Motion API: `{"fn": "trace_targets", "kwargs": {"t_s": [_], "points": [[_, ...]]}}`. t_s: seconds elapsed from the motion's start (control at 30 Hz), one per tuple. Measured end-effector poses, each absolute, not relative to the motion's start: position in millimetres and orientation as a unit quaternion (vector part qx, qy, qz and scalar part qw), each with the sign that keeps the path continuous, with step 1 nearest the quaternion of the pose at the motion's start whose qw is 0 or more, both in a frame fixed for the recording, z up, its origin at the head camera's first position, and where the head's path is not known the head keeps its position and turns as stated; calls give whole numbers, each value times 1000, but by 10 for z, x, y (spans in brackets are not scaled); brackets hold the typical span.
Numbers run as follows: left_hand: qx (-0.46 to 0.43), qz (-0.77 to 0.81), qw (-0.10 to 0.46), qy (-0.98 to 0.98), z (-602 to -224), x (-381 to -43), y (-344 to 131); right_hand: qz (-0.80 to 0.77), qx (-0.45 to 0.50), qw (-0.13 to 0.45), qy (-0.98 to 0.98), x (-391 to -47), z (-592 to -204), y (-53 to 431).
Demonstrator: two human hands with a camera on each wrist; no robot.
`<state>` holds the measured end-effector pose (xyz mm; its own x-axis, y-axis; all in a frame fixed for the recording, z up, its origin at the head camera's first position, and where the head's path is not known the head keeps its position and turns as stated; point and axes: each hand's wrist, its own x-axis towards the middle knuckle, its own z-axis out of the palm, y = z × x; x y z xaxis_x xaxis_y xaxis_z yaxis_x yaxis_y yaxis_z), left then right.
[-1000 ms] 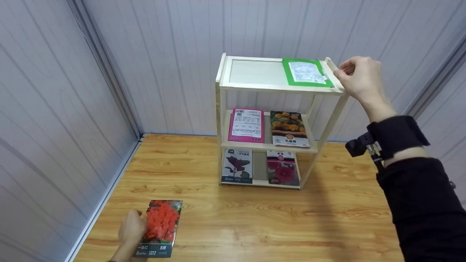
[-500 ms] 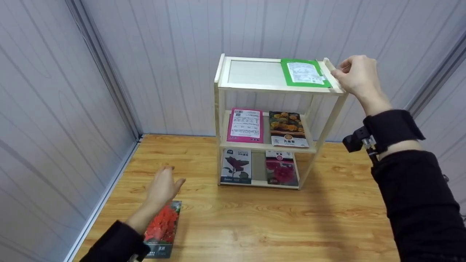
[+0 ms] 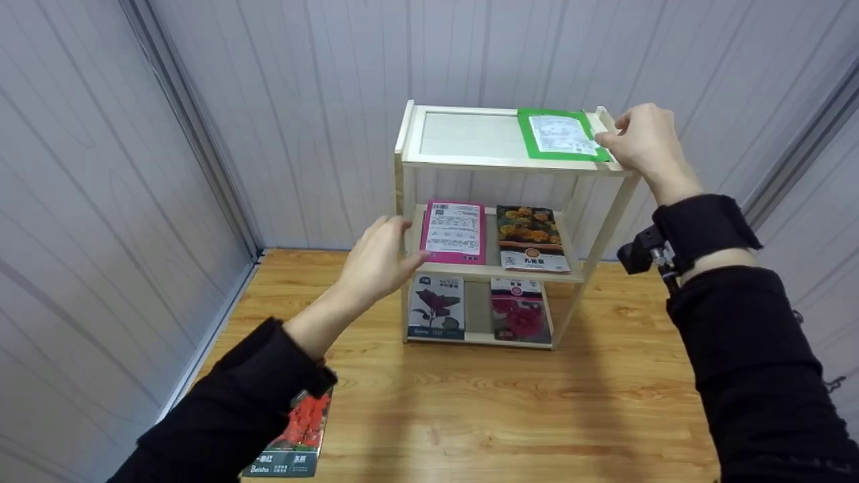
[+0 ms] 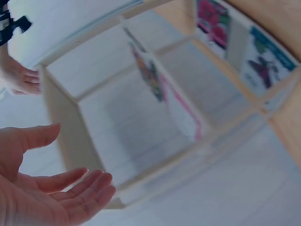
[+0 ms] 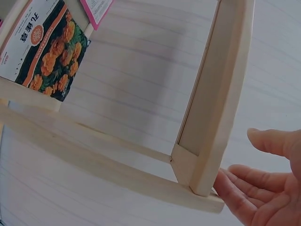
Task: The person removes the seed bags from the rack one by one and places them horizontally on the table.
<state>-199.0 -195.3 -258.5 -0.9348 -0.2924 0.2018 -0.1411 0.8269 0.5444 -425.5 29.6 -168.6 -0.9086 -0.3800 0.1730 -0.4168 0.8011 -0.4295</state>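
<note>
A small three-tier wooden shelf (image 3: 470, 164) stands on the wood-look surface. My left hand (image 3: 376, 261) is raised beside its left side, thumb and fingers spread and nothing held. My right hand (image 3: 644, 144) is at the top right corner; in the right wrist view its fingers (image 5: 240, 197) touch the frame's outer side while the thumb stands apart. Nearest to it, a green seed packet (image 3: 560, 134) lies on the top tier. A pink-edged packet (image 3: 455, 231) and an orange-flower packet (image 3: 533, 238) are on the middle tier.
Purple-plant packet (image 3: 436, 308) and pink-flower packet (image 3: 522, 315) lie on the bottom tier. A red-flower packet (image 3: 285, 463), partly hidden by my left sleeve, lies at the front left of the floor (image 3: 483, 409). Panelled walls (image 3: 322, 147) enclose the back and sides.
My left hand has left the red-flower packet and moved up and right to the shelf's left side. My right hand has shifted slightly left at the top corner.
</note>
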Motion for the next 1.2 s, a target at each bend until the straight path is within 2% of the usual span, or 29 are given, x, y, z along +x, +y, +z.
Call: {"fn": "trace_targets", "kwargs": {"t_s": [0.5,0.73,1.2], "points": [[89,-372,166,-909,-1968,-2684,-1579,221,203,20,-954,-4278,-1668,207],[87,-412,192,-886,-1883,-3025,-1503,236,198,2,-951,-4304,-1668,182],[174,-531,160,-813,-1804,-3492,-1257,253,163,-23,-953,-4349,-1650,149]]}}
